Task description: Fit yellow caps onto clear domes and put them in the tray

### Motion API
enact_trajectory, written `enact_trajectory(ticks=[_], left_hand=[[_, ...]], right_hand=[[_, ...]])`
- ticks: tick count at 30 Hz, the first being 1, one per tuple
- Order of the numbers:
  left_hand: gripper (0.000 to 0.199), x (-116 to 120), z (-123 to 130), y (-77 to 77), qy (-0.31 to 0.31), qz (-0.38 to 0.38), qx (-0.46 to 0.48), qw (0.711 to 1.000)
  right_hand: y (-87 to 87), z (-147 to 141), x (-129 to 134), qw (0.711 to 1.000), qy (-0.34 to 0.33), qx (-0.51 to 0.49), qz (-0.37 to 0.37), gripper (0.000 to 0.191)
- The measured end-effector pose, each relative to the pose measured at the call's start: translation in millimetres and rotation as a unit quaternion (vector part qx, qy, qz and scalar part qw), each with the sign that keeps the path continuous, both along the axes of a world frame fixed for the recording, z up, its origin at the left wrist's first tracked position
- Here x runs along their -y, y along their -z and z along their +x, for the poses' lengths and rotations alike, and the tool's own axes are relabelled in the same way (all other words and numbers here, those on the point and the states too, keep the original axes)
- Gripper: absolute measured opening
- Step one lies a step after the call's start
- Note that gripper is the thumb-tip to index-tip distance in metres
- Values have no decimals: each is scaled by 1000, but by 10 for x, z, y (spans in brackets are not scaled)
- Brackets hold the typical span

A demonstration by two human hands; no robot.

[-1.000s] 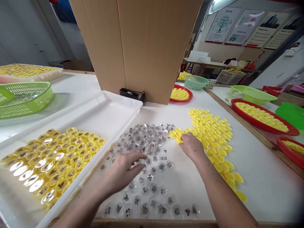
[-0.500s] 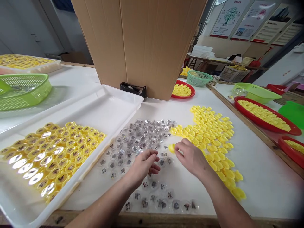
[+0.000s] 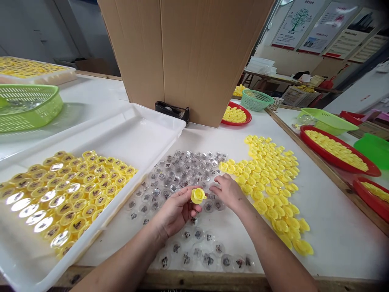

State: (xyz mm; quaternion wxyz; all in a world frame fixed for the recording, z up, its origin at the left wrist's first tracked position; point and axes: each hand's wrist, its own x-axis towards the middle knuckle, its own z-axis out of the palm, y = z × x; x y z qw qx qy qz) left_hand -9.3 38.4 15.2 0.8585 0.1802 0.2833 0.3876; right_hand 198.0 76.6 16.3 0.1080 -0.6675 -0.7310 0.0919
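My left hand (image 3: 180, 209) is closed on a yellow plastic cup-like piece (image 3: 198, 196), held between thumb and fingers with its round hollow side facing up. Just to its right, my right hand (image 3: 227, 190) hovers low over the table, fingers bent and a little apart, and nothing shows in them. Clear round plastic caps (image 3: 182, 172) with small printed animal pictures lie around and beneath both hands. Beyond my right hand spreads a heap of loose yellow pieces (image 3: 270, 178).
At left, a white tray (image 3: 158, 121) holds rows of yellow pieces with pictures on top. A cardboard box (image 3: 188, 61) and a black tape dispenser (image 3: 172, 111) stand behind. Green baskets (image 3: 257, 100) and red plates (image 3: 334, 156) of yellow pieces sit farther off.
The yellow piece has passed from my right hand into my left hand, which has closed on it. My right hand has moved slightly left and its fingers have parted.
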Motion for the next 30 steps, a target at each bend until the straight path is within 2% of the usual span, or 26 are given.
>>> enact_trajectory(ticks=[3,7,11,16,20,24,30], left_hand=[[25,-3,7,0,-4,-1,5,1000],[24,-14,14,-4,-7,-9,1,1000],[19,-1,28,2,-10,-10,-3,1000],[18,46,78,25,-8,-2,19,1000],[19,62,91,37,-16,-3,39,999],[19,69,80,45,-4,7,40,999],[24,91,62,54,31,47,55,997]], right_hand=[[47,-34,-16,999,-24,27,-15,4],[4,9,52,998,-48,35,-8,11],[-154,-30,245,998,-49,26,41,12],[-380,-333,553,992,-76,40,89,22],[-461,-478,702,987,-138,40,74,33],[-521,-397,715,983,-181,-9,25,42],[-671,-228,619,973,-191,-126,-3,20]])
